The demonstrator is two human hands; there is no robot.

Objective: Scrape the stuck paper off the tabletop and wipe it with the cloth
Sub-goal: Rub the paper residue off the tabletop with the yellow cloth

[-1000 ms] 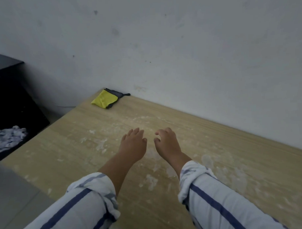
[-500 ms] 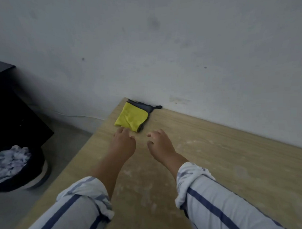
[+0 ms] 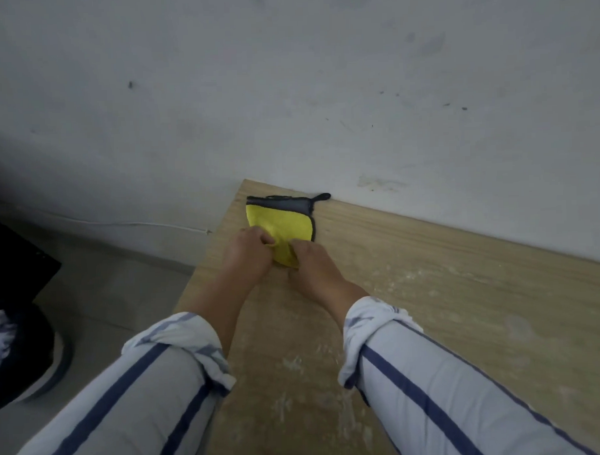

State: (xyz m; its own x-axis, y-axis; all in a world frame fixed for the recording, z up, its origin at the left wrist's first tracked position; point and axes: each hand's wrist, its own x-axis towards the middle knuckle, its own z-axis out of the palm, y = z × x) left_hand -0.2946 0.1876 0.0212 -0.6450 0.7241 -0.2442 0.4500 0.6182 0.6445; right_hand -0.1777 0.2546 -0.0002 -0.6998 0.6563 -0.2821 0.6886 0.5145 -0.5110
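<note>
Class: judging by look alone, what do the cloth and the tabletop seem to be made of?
Cloth: soft fabric, likely microfibre; matte yellow face, grey edging, bunching under both hands. Tabletop: wood or wood-look laminate; pale straight grain, matte, with whitish residue.

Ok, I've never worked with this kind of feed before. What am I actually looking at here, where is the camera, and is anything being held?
There is no machine: this is one wide camera worn on a person's head, looking forward and down at their own two bare hands. The striped sleeves at the bottom are that person's arms. The left hand and right hand are side by side, both pinching the near edge of a yellow cloth with a grey border, which lies at the far corner of the wooden tabletop, against the wall. The pale whitish patches on the wood look like leftover paper residue. On the floor at left sits a dark bin, partly out of frame.
</note>
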